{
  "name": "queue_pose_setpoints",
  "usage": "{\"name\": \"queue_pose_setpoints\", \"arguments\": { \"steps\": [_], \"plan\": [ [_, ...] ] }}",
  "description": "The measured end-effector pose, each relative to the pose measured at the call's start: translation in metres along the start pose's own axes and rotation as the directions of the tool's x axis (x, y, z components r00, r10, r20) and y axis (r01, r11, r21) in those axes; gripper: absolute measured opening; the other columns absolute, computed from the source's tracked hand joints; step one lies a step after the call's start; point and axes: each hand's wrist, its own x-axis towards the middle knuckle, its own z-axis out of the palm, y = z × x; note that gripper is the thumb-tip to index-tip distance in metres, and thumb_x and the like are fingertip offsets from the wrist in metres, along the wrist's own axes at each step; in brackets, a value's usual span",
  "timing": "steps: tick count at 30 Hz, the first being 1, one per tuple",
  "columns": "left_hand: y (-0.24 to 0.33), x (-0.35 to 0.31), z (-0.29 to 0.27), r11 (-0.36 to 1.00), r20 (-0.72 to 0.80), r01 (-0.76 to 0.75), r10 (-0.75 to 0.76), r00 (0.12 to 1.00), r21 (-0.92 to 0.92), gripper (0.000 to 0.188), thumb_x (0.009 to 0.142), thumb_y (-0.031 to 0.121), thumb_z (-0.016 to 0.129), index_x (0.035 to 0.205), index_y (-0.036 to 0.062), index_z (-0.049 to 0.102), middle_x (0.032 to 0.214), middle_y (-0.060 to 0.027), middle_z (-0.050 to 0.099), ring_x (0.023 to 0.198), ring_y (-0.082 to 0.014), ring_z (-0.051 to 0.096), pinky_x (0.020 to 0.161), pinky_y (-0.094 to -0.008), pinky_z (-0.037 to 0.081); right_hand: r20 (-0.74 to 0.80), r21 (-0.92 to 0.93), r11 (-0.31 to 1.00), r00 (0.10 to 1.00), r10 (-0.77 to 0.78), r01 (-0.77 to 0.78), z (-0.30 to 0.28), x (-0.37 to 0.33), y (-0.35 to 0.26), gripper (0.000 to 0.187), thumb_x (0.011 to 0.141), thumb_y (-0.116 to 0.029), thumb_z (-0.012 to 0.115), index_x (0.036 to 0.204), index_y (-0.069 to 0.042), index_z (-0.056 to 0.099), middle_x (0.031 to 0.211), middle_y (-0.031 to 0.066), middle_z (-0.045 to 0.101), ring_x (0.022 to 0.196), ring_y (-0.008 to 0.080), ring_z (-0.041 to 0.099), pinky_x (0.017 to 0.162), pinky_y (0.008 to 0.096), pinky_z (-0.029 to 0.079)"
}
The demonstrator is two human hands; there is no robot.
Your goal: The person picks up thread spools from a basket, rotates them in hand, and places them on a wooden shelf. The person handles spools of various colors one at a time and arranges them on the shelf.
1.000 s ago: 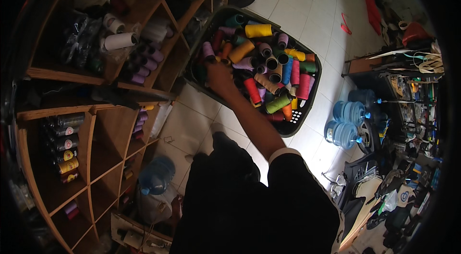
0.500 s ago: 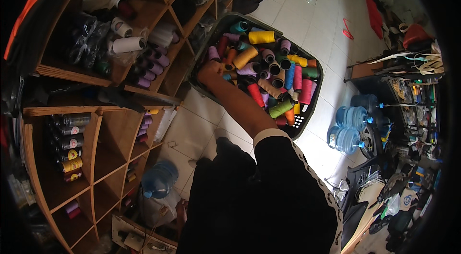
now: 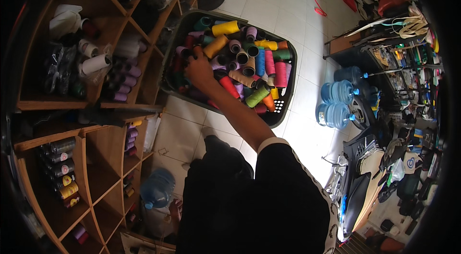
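Note:
A dark plastic basket [image 3: 280, 118] heaped with thread spools stands on the floor ahead of me. My right hand [image 3: 200, 72] reaches into its left side, fingers curled down among the spools. Just beyond the fingertips shows an orange-brown spool [image 3: 198, 51]; what lies under the fingers is hidden. Close by are a mustard spool [image 3: 215, 46], a yellow spool [image 3: 225, 28] and a red spool [image 3: 229, 87]. A green spool [image 3: 258, 96] lies nearer the front. My left hand [image 3: 176, 208] hangs low beside my dark clothing, mostly in shadow, its fingers unclear.
Wooden cubbyhole shelves [image 3: 103, 146] run along the left, holding more spools, including a white spool [image 3: 96, 64]. A blue water jug [image 3: 157, 187] stands below them. Several more water jugs [image 3: 336, 115] are at the right, by a cluttered rack [image 3: 408, 86]. The floor is tiled [image 3: 307, 62].
My right hand has shifted from the basket's left rim inward over the spools, its fingers now by an orange-brown one. The view has turned, so the basket appears further left.

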Motion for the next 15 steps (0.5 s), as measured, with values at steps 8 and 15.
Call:
{"name": "queue_pose_setpoints", "arguments": {
  "steps": [8, 15],
  "plan": [
    [0.127, -0.06, 0.039, 0.999, -0.017, 0.023, -0.022, 1.0, 0.031, 0.048, 0.095, 0.039, 0.052, 0.132, 0.0101, 0.049, 0.12, -0.0107, 0.06, 0.111, -0.0261, 0.057, 0.097, -0.0474, 0.042, -0.233, 0.541, 0.833, 0.931, 0.28, -0.115, -0.03, -0.1, 0.045, 0.048, 0.075, -0.007, 0.062, 0.121, -0.002, 0.051, 0.116, 0.0211, 0.05, 0.106, 0.0408, 0.053, 0.088, 0.0409, 0.048],
    [0.151, -0.061, 0.066, 0.989, -0.015, -0.015, 0.017, 1.0, 0.144, 0.037, 0.092, 0.037, 0.056, 0.122, 0.0147, 0.055, 0.109, -0.0064, 0.063, 0.093, -0.0217, 0.062, 0.082, -0.044, 0.048, -0.209, 0.04, 0.99, 0.967, 0.144, -0.138, -0.079, -0.146, 0.063, 0.045, 0.073, -0.017, 0.071, 0.113, -0.007, 0.055, 0.114, 0.0178, 0.05, 0.104, 0.0388, 0.043, 0.09, 0.0522, 0.035]
  ]
}}
